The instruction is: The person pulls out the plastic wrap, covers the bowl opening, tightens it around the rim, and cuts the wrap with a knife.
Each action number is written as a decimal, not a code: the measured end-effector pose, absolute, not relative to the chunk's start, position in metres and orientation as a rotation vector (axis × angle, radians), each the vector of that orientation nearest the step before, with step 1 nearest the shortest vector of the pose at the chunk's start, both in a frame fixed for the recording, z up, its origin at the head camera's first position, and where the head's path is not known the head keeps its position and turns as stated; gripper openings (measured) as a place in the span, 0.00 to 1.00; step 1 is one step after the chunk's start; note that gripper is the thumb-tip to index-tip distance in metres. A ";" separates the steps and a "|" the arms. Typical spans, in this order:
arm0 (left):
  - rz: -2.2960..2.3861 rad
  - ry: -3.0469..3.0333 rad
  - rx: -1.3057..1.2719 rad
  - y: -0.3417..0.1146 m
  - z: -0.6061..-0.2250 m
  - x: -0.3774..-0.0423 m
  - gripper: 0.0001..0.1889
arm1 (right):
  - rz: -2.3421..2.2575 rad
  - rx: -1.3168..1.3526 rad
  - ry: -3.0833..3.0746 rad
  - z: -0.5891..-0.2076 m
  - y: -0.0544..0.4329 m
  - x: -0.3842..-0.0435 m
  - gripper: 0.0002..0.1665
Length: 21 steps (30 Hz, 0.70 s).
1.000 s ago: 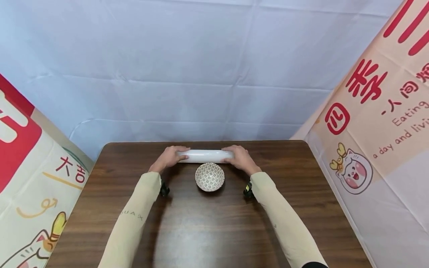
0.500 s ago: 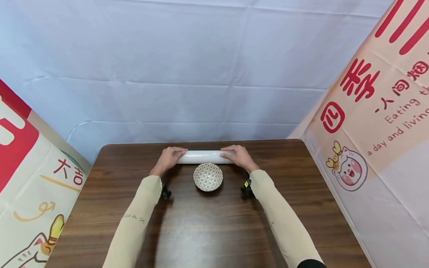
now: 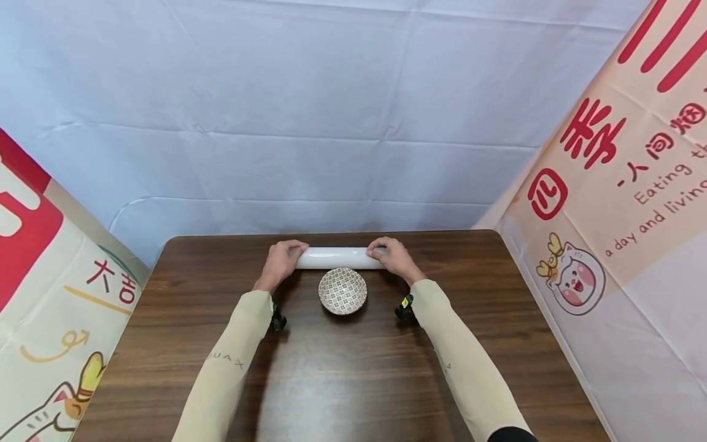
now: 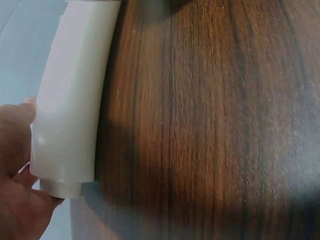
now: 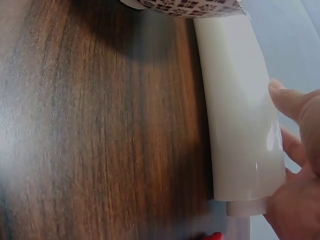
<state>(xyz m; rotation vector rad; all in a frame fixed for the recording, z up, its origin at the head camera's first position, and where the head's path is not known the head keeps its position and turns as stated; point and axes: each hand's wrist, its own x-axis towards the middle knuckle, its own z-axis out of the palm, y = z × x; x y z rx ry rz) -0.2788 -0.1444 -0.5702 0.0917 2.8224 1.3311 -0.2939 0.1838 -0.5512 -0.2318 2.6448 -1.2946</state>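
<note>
A white, glossy roll of cling film (image 3: 338, 258) lies crosswise near the far table edge. My left hand (image 3: 280, 261) is at its left end, thumb and index fingertips together on the film. At the other end, my right hand (image 3: 393, 258) pinches at the upper side with its thumb and forefinger. The left wrist view shows the roll's narrower core end (image 4: 61, 188) beside the left palm. In the right wrist view, the right thumb (image 5: 287, 98) touches the roll's far side. A patterned bowl (image 3: 342, 291) stands just in front of the roll.
The dark wooden table (image 3: 331, 380) stretches toward the person. A pale cloth backdrop (image 3: 309, 123) hangs behind its far edge, with printed cloths on both sides. A small red thing (image 5: 216, 236) shows at the bottom of the right wrist view.
Both hands have shifted from a wider grasp round the roll's ends to fingertips pinched at its upper side. The roll and bowl stay in nearly the same place.
</note>
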 end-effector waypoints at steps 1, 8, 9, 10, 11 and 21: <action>1.335 2.823 0.089 -0.144 -0.570 -0.279 0.18 | -1.291 -0.224 2.647 -0.552 0.183 -0.294 0.10; 1.302 2.742 0.185 -0.152 -0.562 -0.278 0.17 | -1.298 -0.241 2.594 -0.547 0.186 -0.295 0.14; 1.298 2.725 0.204 -0.154 -0.560 -0.278 0.16 | -1.288 -0.258 2.592 -0.547 0.187 -0.296 0.14; 1.298 2.717 0.220 -0.155 -0.559 -0.278 0.16 | -1.273 -0.275 2.597 -0.547 0.187 -0.296 0.14; 1.298 2.711 0.231 -0.156 -0.559 -0.277 0.15 | -1.270 -0.282 2.594 -0.547 0.188 -0.296 0.13; 1.254 2.725 0.249 -0.150 -0.560 -0.274 0.06 | -1.211 -0.278 2.685 -0.552 0.183 -0.293 0.08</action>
